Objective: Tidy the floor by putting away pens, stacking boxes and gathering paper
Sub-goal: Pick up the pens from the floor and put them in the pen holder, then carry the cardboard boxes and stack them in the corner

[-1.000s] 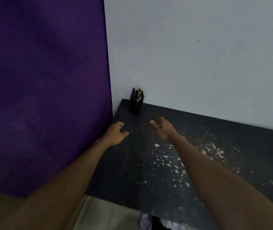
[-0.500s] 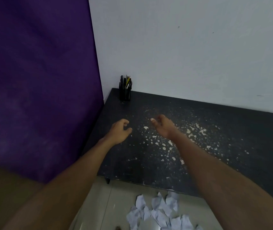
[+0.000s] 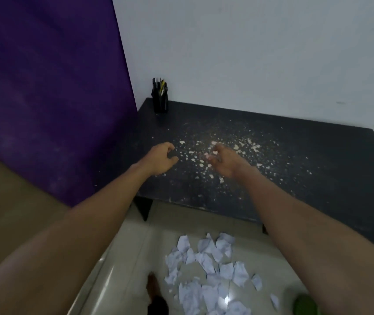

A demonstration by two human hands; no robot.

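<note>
A black pen holder [image 3: 160,100] with several pens stands at the far left corner of a low black table [image 3: 306,160]. My left hand [image 3: 160,159] and my right hand [image 3: 224,160] hover side by side above the table's middle, fingers loosely curled, holding nothing. Torn white paper pieces [image 3: 206,267] lie scattered on the tiled floor in front of the table, below my arms.
A purple panel [image 3: 51,87] stands at the left, a pale wall behind the table. The table top is speckled with white flecks. My foot [image 3: 153,285] is on the floor near the paper, and a green object [image 3: 305,304] shows at the bottom right.
The view has pulled back and tilted down, bringing the table's front edge and the paper on the floor into sight. Both hands have drawn back from the pen holder, still holding nothing.
</note>
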